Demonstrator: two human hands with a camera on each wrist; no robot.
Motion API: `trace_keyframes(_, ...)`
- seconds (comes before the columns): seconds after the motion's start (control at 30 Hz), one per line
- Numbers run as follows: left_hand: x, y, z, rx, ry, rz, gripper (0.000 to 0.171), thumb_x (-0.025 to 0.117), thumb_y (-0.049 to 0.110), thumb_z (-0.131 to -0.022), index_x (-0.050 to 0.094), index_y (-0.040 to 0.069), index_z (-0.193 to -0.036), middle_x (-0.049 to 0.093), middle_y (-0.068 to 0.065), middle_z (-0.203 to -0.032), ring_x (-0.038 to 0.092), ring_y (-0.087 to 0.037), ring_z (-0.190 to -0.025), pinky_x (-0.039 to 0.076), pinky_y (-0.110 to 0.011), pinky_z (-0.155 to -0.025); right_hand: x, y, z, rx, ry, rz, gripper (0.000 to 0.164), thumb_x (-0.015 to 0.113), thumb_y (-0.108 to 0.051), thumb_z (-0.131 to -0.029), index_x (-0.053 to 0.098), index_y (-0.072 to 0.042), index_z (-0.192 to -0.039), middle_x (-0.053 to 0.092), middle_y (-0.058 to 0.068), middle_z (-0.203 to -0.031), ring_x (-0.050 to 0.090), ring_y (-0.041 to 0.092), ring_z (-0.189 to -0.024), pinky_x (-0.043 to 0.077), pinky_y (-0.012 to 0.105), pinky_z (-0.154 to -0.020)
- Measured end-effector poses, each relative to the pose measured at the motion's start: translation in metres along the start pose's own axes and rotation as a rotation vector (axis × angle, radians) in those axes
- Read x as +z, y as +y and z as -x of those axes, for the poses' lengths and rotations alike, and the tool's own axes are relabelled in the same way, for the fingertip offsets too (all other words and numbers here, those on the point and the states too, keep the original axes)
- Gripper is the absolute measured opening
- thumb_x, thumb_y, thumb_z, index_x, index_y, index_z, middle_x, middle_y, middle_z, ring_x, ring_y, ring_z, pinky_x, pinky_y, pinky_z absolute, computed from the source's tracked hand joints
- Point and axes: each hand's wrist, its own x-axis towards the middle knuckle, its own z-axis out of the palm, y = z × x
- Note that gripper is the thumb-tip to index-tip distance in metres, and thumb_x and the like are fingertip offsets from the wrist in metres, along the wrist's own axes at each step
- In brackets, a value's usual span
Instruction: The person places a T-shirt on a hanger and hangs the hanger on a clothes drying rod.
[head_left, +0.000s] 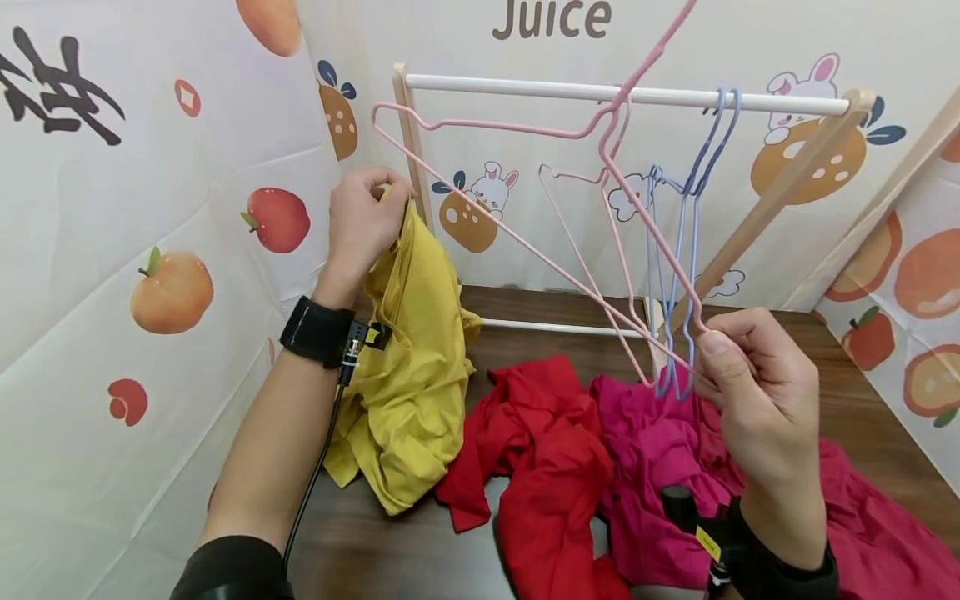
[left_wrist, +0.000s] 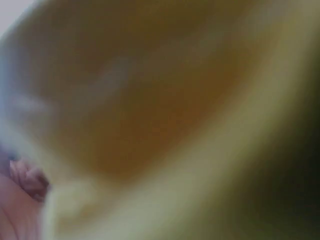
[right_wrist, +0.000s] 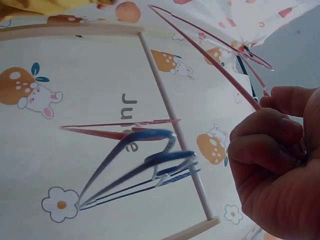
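My left hand (head_left: 367, 212) pinches the top of a yellow garment (head_left: 416, 333), which hangs down in folds to the table. In the left wrist view the yellow cloth (left_wrist: 165, 150) fills nearly everything, blurred and close. A pink clothes hanger (head_left: 517, 242) is held at one corner by my right hand (head_left: 765, 408), between thumb and fingers. Its other corner points toward the yellow garment, apart from the left hand. The right wrist view shows the same hanger (right_wrist: 215, 65) rising from the curled fingers (right_wrist: 265, 140).
A rack with a white rail (head_left: 510, 86) stands behind, bearing another pink hanger (head_left: 573, 221) and several blue hangers (head_left: 693, 250). On the table (head_left: 352, 542) lie a red garment (head_left: 547, 450), a magenta garment (head_left: 652, 467) and a dark pink one (head_left: 877, 525). Printed cloth walls surround it.
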Motion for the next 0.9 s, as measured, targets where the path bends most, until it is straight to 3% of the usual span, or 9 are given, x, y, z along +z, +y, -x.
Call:
trace_keyframes(0.13,0.004,-0.022,0.010,0.030,-0.041,-0.033,0.024,0.053,0.022,-0.088,0.072,0.014,-0.077,0.049,0.008,-0.051,0.049,-0.018,-0.059,0.033,-0.030,-0.054,-0.006,0.000,-0.001,0.014,-0.030,0.016,0.013,0.037,0.022,-0.094,0.050,0.019,-0.091,0.039,0.003,-0.064,0.032,0.007,-0.051,0.019,0.021,-0.041)
trace_keyframes(0.27,0.009,-0.045,0.024,0.024,-0.109,0.012,0.017,0.057,0.021,-0.086,0.071,0.013,-0.079,0.045,0.010,-0.048,0.042,-0.011,-0.051,0.031,-0.027,-0.049,-0.012,0.001,-0.001,0.042,-0.073,0.078,0.013,0.039,0.024,-0.093,0.050,0.018,-0.091,0.039,0.002,-0.064,0.032,0.008,-0.053,0.019,0.022,-0.041)
trace_keyframes(0.37,0.010,-0.055,0.038,-0.020,-0.172,0.112,0.013,0.061,0.019,-0.086,0.073,0.012,-0.085,0.046,0.010,-0.048,0.041,-0.008,-0.046,0.034,-0.026,-0.046,-0.016,0.001,0.001,0.066,-0.104,0.081,0.013,0.038,0.025,-0.093,0.050,0.019,-0.091,0.039,0.002,-0.066,0.032,0.008,-0.053,0.020,0.022,-0.041)
trace_keyframes(0.47,0.013,-0.062,0.052,-0.041,-0.192,0.240,0.012,0.066,0.016,-0.088,0.074,0.008,-0.091,0.043,0.010,-0.046,0.039,-0.006,-0.043,0.036,-0.024,-0.044,-0.022,0.001,0.003,0.097,-0.118,0.081,0.013,0.038,0.026,-0.093,0.050,0.020,-0.090,0.041,0.002,-0.067,0.033,0.008,-0.054,0.021,0.022,-0.041)
trace_keyframes(0.6,0.020,-0.067,0.067,-0.038,-0.155,0.324,0.015,0.068,0.016,-0.091,0.073,0.002,-0.093,0.044,0.011,-0.045,0.039,-0.002,-0.040,0.036,-0.021,-0.041,-0.031,-0.002,0.005,0.116,-0.118,0.094,0.016,0.040,0.026,-0.092,0.053,0.018,-0.091,0.043,0.002,-0.067,0.035,0.008,-0.054,0.023,0.022,-0.042)
trace_keyframes(0.77,0.027,-0.070,0.078,-0.075,-0.051,0.277,0.013,0.065,0.019,-0.093,0.068,0.007,-0.098,0.046,0.010,-0.047,0.040,-0.003,-0.037,0.035,-0.023,-0.037,-0.043,-0.008,0.006,0.105,-0.116,0.097,0.018,0.042,0.027,-0.091,0.058,0.018,-0.092,0.044,0.002,-0.067,0.036,0.008,-0.053,0.023,0.022,-0.042)
trace_keyframes(0.9,0.029,-0.070,0.078,-0.071,-0.014,0.262,0.010,0.064,0.018,-0.094,0.066,0.010,-0.099,0.045,0.007,-0.048,0.037,-0.004,-0.037,0.034,-0.023,-0.037,-0.052,-0.014,0.008,0.109,-0.107,0.135,0.018,0.044,0.026,-0.091,0.060,0.018,-0.093,0.046,0.001,-0.068,0.036,0.007,-0.052,0.023,0.022,-0.042)
